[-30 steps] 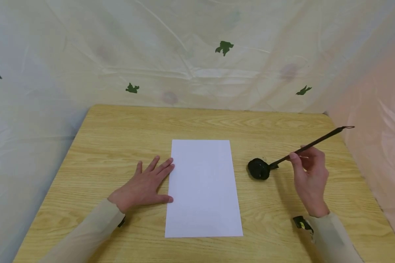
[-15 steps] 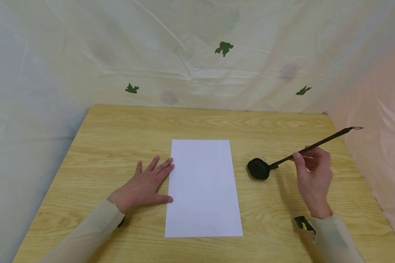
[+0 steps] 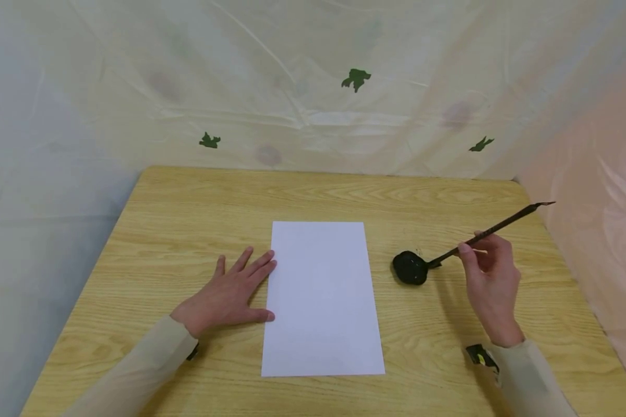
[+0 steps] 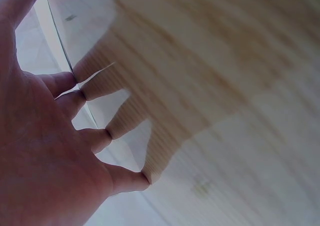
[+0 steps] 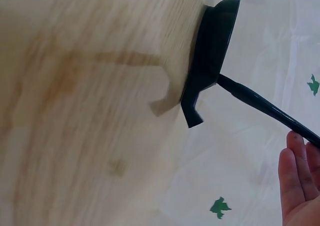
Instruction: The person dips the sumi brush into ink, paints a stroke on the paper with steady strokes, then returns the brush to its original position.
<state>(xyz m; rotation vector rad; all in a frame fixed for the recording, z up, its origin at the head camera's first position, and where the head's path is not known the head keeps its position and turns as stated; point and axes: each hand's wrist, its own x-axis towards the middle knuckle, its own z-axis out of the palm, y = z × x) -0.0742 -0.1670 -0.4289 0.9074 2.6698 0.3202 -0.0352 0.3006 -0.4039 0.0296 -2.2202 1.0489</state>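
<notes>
A blank white sheet of paper (image 3: 320, 301) lies on the wooden table in the head view. My left hand (image 3: 224, 298) is spread flat, with its thumb and some fingertips touching the sheet's left edge. Right of the sheet stands a small black ink dish (image 3: 409, 269), whose short handle (image 5: 193, 115) shows in the right wrist view. My right hand (image 3: 494, 289) pinches a dark calligraphy brush (image 3: 507, 223) between thumb and fingers. The brush slants down to the left into the dish, and its tip is hidden there. A hanging loop (image 3: 546, 204) tops its upper end.
The wood-grain table (image 3: 198, 202) reaches back to pale hanging sheeting (image 3: 292, 75) with green bird-like shapes, which also closes in the sides. A few tiny dark marks lie on the table just above the dish.
The brush's upper end and my right hand swung slightly right, then back left, while the lower end stayed at the dish. My left hand and the paper have not moved.
</notes>
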